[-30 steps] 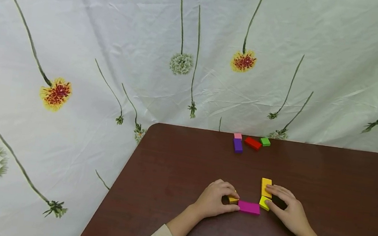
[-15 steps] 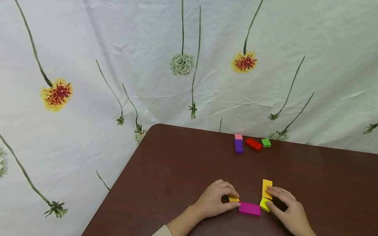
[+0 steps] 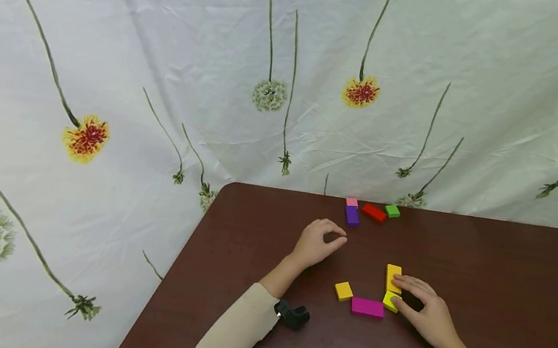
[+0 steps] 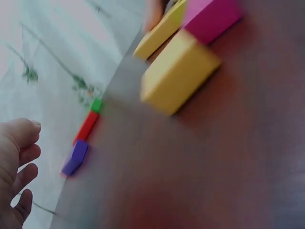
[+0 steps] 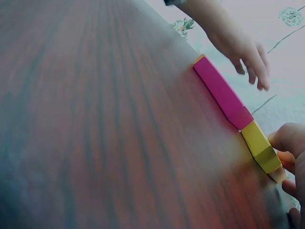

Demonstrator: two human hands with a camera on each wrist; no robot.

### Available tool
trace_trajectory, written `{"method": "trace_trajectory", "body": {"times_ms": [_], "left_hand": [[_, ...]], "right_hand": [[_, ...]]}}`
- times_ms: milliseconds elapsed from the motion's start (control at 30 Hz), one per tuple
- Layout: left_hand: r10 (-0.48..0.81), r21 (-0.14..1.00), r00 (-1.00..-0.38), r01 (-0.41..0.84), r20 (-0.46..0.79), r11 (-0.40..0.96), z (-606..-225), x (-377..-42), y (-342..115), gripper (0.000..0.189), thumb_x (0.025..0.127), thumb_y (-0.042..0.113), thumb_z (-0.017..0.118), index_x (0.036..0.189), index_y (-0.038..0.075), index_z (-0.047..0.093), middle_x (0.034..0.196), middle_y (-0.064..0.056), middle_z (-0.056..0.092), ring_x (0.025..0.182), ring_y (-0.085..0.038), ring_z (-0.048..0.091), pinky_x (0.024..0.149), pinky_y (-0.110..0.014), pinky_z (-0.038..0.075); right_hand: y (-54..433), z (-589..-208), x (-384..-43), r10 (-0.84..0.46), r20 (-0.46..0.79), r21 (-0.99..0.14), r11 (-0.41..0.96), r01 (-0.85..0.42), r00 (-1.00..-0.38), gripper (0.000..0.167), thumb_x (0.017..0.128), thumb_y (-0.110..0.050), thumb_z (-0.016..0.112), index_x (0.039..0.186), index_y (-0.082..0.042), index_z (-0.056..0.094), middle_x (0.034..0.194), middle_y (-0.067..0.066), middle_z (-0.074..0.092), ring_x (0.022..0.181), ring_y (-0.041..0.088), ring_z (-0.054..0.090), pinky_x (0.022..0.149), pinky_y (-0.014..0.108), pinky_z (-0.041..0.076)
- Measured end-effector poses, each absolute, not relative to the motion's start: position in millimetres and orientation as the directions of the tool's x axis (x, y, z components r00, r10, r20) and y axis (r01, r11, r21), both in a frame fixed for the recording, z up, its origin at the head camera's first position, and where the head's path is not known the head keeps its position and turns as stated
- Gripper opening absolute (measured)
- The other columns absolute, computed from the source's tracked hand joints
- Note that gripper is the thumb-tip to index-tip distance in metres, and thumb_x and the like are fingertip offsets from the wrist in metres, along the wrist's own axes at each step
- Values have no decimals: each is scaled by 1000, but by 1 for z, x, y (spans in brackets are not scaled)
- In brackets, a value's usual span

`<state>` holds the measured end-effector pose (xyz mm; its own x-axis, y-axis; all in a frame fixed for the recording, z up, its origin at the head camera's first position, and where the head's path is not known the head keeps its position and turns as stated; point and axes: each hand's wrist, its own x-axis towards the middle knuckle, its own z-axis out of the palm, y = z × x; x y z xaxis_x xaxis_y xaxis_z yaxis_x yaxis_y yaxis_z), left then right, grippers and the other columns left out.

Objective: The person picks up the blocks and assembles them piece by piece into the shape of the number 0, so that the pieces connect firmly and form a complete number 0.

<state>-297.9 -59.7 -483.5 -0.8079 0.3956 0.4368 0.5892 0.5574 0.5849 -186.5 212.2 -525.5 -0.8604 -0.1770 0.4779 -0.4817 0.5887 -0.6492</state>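
Note:
Loosely curved and holding nothing, my left hand [image 3: 320, 243] is over the table just short of the purple block [image 3: 351, 215]. My right hand [image 3: 426, 314] touches two yellow blocks from their right side: fingers on the long deeper-yellow block [image 3: 392, 274], thumb against the short bright-yellow block [image 3: 390, 301]. A magenta block [image 3: 367, 308] lies to the left of that short block. Beside the magenta block's left end sits another short yellow block [image 3: 343, 291], turned slightly. In the right wrist view, my thumb is at the bright-yellow block [image 5: 257, 143].
At the table's far edge lie a pink block [image 3: 351, 201] behind the purple one, a red block [image 3: 374, 212] and a green block [image 3: 392, 210]. Behind the brown table [image 3: 507, 272] hangs a flower-printed cloth [image 3: 219, 62]. A black wrist camera [image 3: 293, 316] sits on the left sleeve.
My left hand has let go of the short yellow block and moved away toward the purple block. The right hand stays at the two yellow blocks.

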Motion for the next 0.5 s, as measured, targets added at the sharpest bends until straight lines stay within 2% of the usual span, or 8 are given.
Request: {"method": "trace_trajectory", "body": {"times_ms": [200, 500], "left_hand": [[333, 682, -907, 414, 257, 603, -485, -339, -55, 23, 91, 22, 70, 109, 9, 73, 113, -4, 68, 110, -21, 60, 97, -35, 44], [315, 677, -947, 270, 59, 685, -480, -375, -42, 51, 85, 28, 77, 132, 12, 62, 131, -6, 60, 122, -23, 53, 100, -37, 42]], "right_hand": [[211, -527, -185, -183, 478, -651, 582, -487, -859, 33, 80, -10, 80, 112, -7, 73, 120, 7, 66, 118, -11, 42, 94, 4, 23], [213, -525, -187, -181, 490, -644, 584, -494, -853, 34, 79, -9, 80, 112, -8, 73, 119, 6, 67, 118, -8, 43, 94, 4, 23]]}}
